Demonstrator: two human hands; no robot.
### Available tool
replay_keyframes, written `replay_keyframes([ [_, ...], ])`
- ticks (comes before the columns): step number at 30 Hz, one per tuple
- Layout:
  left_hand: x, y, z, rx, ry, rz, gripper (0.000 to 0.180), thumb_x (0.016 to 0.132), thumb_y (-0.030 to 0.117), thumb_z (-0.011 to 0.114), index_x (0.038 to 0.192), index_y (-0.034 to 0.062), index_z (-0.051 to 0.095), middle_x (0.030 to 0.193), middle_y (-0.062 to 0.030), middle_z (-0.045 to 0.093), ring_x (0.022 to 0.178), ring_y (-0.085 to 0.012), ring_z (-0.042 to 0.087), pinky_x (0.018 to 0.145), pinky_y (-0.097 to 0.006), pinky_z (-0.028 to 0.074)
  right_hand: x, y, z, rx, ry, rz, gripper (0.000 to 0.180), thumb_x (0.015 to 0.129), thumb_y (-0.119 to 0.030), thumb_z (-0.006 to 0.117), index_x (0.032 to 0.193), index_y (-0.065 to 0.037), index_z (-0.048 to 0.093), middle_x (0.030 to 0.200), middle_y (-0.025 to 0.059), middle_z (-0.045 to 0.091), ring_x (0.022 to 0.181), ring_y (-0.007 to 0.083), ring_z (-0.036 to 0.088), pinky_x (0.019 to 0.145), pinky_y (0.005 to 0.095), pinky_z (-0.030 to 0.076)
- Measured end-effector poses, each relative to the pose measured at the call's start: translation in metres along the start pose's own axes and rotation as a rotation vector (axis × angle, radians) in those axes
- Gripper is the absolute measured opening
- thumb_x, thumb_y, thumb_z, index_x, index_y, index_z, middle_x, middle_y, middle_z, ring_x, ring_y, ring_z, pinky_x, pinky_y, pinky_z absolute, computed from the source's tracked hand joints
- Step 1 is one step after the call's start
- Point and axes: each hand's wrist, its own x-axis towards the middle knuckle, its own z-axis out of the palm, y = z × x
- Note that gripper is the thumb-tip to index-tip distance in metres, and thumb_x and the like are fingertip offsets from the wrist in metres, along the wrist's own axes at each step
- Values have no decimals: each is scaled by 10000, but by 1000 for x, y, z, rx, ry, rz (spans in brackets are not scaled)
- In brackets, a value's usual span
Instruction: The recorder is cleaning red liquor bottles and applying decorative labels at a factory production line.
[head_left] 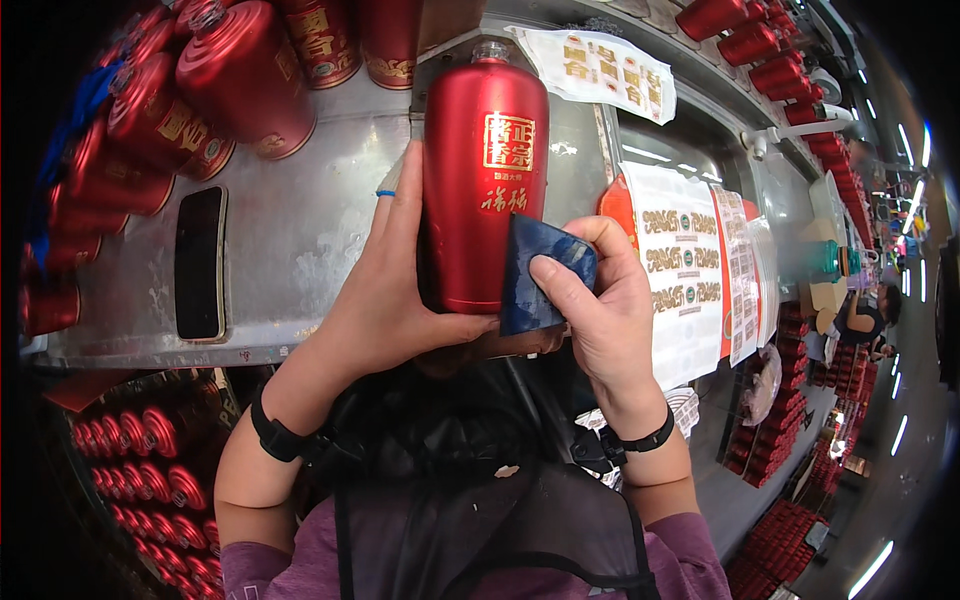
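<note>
A glossy red bottle [470, 150] with gold lettering and a clear glass neck is in front of me, neck pointing away. My left hand [395, 275] is wrapped round its left side and lower end, with the thumb across the base. A blue band circles one of its fingers. My right hand [610, 300] pinches a dark blue flexible squeegee-like pad [545, 275] between thumb and fingers. The pad's edge rests against the bottle's lower right side, just below the gold characters.
Several red bottles [245, 80] stand at the back left, near a black phone [200, 262] lying on the metal table [300, 220]. Sheets of gold decals [680, 260] lie at right, another decal sheet [600, 70] behind. Crates of red bottles [150, 470] sit below left. A person [868, 325] is far right.
</note>
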Motion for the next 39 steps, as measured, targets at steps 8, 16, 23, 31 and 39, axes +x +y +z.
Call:
replay_keyframes([
  [8, -1, 2, 0, 23, 16, 0, 1329, 607, 236, 892, 1550, -41, -3, 1520, -306, 269, 1418, -423, 321, 1137, -447, 344, -1, 1, 1, -17, 14, 7, 267, 911, -26, 691, 1103, -32, 506, 985, 43, 639, 888, 55, 603, 759, 208, 498],
  [16, -2, 2, 1, 27, 29, 14, 1318, 617, 249, 881, 1551, -38, -3, 1508, -308, 284, 1405, -427, 337, 1125, -452, 359, 0, 2, 1, -19, 14, -14, 275, 903, -10, 693, 1102, -34, 504, 989, 42, 631, 887, 56, 600, 759, 209, 500],
  [23, -2, 1, 1, 36, 37, 43, 1310, 617, 242, 873, 1551, -39, -2, 1494, -307, 301, 1386, -427, 354, 1117, -451, 366, 1, 1, 2, -29, 8, -28, 268, 894, -5, 699, 1083, -41, 512, 983, 34, 623, 881, 53, 596, 758, 209, 498],
  [31, -2, 0, 2, 30, 43, 31, 1308, 609, 226, 870, 1551, -37, 2, 1470, -301, 326, 1366, -421, 371, 1114, -449, 365, 3, 1, 2, -57, 6, -48, 266, 885, -17, 711, 1068, -43, 520, 962, 27, 625, 871, 48, 594, 754, 202, 492],
  [39, -3, -1, 1, 15, 38, 21, 1312, 608, 223, 869, 1551, -40, -4, 1463, -308, 325, 1379, -415, 364, 1117, -440, 361, 4, 2, 2, -63, -8, -38, 273, 884, -31, 718, 1073, -39, 522, 949, 27, 636, 858, 50, 603, 746, 199, 493],
])
